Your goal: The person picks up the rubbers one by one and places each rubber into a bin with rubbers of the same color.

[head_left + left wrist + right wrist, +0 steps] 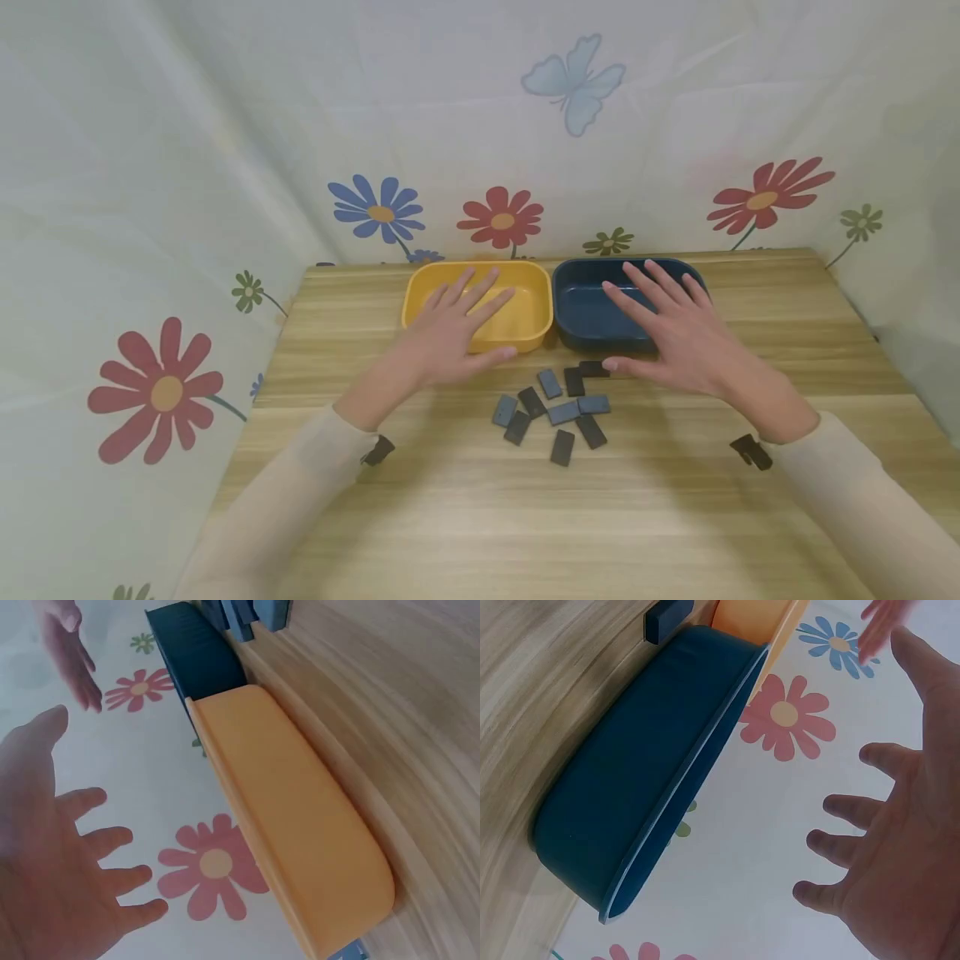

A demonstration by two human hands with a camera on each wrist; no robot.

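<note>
From dark tiles (564, 412), yellow tub (531, 312) sits at eleven o'clock, navy tub (585, 310) at one; desk (517, 525) stretches toward six. Left hand (450, 337) and right hand (686, 340), spread wide, partly hide both rims.

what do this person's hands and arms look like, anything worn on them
Left hand and right hand: bare, no gloves or rings visible. Left sleeve and right sleeve are long, plain and pale beige, each with a small dark piece near its end.
</note>
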